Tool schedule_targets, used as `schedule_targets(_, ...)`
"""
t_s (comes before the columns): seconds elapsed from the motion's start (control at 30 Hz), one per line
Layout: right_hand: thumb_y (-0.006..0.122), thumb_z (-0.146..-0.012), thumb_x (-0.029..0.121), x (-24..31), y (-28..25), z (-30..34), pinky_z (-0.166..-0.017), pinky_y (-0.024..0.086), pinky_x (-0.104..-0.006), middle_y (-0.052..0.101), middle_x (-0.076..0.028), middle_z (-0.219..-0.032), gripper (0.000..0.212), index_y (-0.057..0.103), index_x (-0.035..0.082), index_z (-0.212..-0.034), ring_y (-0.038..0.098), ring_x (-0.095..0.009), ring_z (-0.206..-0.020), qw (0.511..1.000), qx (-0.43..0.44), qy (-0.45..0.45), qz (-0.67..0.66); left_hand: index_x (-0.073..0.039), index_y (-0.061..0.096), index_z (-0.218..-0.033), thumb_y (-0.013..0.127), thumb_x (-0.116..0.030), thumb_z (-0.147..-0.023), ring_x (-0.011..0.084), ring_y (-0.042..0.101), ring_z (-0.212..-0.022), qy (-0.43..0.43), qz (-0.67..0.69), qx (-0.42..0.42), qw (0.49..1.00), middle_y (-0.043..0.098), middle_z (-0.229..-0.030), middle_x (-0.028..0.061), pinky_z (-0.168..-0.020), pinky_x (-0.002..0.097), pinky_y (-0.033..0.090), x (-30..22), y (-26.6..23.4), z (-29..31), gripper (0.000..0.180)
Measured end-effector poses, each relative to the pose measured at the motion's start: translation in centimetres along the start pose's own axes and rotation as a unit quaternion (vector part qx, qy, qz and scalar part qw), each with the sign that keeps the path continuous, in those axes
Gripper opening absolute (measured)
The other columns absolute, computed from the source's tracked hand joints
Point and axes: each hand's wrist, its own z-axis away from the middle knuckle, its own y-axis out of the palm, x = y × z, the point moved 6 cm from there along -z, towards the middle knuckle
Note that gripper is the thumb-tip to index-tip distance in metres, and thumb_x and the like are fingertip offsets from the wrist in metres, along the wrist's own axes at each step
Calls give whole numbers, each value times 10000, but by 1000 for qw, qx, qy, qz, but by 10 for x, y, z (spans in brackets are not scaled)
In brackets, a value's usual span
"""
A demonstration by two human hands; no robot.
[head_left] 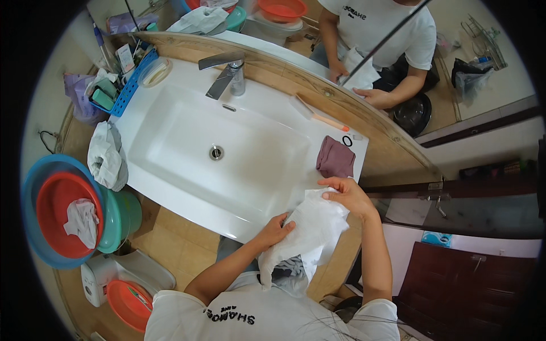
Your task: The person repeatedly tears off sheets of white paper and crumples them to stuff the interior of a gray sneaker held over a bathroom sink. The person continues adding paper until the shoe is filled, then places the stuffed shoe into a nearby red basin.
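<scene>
White basin (pixel 170 136), empty and dry-looking, lies ahead of my fingers and to their left. White cloth (pixel 315 227) is draped over the basin's near right corner and hangs down toward me. Left hand (pixel 277 230) lies flat on the cloth's left edge, fingers together, pressing. Right hand (pixel 348 195) pinches the cloth's top edge, thumb and fingers clamped on it. Judgement: cloth is being spread or folded on the rim; next move calls for a firm pinch and a steady pull against the pressing hand. Just beyond my right fingers: folded maroon cloth (pixel 335 159), black ring (pixel 347 141), orange-tipped brush (pixel 321 116), close enough to snag. Faucet (pixel 224 74) stands well beyond.
</scene>
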Motion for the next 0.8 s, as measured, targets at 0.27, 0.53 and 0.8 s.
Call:
schedule_targets(0.27,657,-792,34,20,-23,28,-730,438,-226,597,-30,-903,256,598,-28,-1034,532,-104,-797,980,-9,-74,183,0,509,-1221,593,-432,-877,124,571,-922,14,-3,-25,1000,612,-1068,77,-824,279,462,-9,2,0,558)
schedule_targets(0.53,588,-782,-23,23,-29,100,-876,389,-320,563,-94,-985,84,550,21,-843,520,-214,-984,890,-303,-315,131,22,530,-1202,635,-439,-844,140,583,-904,-24,22,-50,998,627,-1035,94,-802,282,465,-4,4,-7,593)
schedule_targets(0.8,567,-889,59,-93,-41,57,-942,368,-319,546,-84,-1112,102,532,55,-984,498,-163,-1030,784,-373,-378,-323,47,519,-1207,648,-463,-818,174,592,-916,-73,-98,-135,983,625,-1046,129,-811,288,468,-26,6,-13,654)
